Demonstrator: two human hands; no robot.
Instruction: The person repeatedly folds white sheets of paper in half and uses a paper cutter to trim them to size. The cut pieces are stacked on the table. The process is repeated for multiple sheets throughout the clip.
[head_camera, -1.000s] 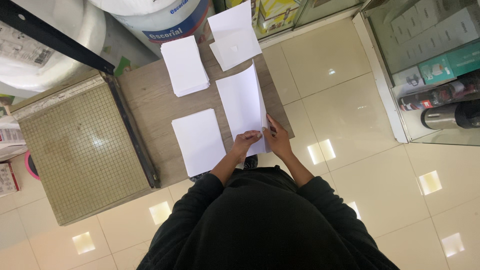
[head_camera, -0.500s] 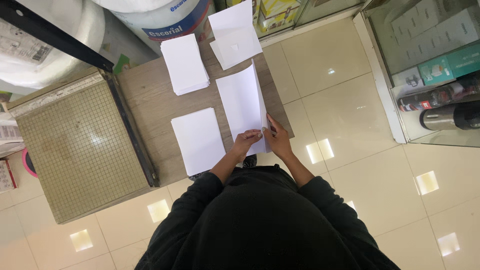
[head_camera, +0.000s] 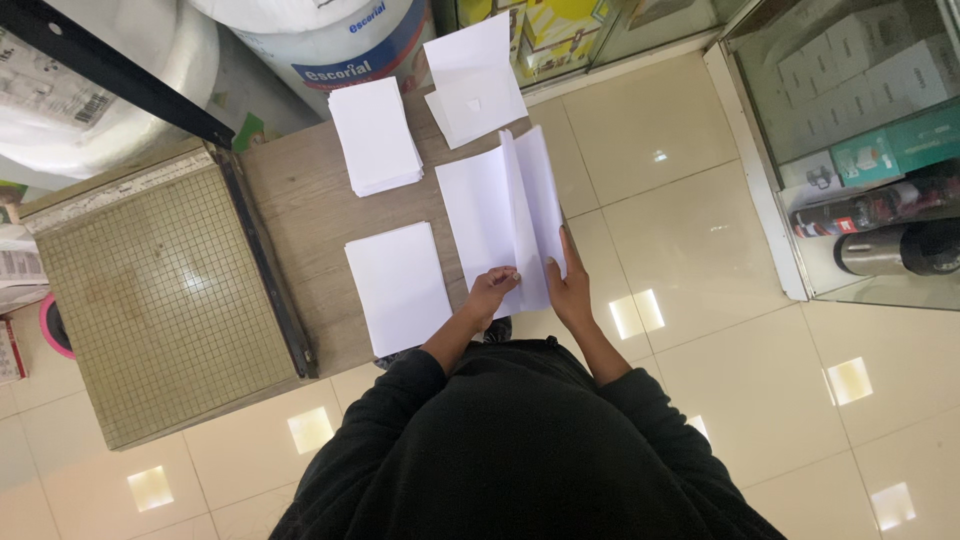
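While the left hand (head_camera: 492, 292) pinches the half-folded white paper sheet (head_camera: 500, 222) and the right hand (head_camera: 568, 285) lies flat and open on it, any slip on the wooden bench (head_camera: 300, 200) probably skews the crease.

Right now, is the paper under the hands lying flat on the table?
No: the large sheet is partly folded, its right panel lifted along a crease while the left hand and right hand hold its near edge.

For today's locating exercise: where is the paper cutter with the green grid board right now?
In the head view, the paper cutter sits at the left end of the wooden table, left of the small white paper stack and away from both hands.
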